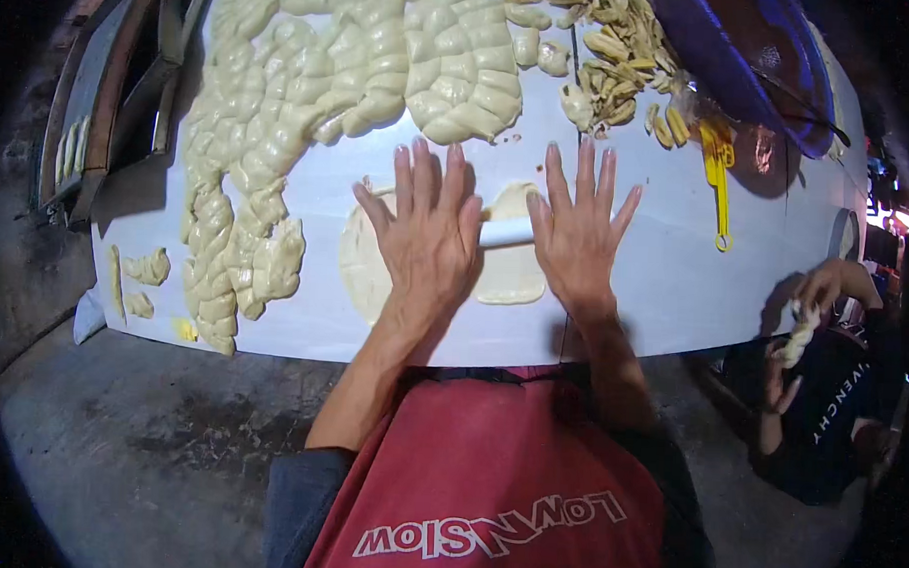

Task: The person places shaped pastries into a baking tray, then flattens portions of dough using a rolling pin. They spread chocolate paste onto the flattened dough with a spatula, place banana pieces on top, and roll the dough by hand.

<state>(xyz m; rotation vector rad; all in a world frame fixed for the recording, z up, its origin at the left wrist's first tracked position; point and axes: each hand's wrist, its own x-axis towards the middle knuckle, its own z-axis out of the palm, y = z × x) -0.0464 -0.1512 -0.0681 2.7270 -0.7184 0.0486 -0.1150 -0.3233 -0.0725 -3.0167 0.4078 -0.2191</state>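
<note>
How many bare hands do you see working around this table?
4: the wearer's left hand and right hand, spread over the white cylindrical rolling pin; and, at far right, a co-worker's upper hand and lower hand. Others could be hidden in the dark edges.

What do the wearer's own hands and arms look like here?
The left hand and right hand are bare, with no gloves, rings or watch visible. Forearms are uncovered below dark sleeves. The top is red with white-outlined lettering.
</note>
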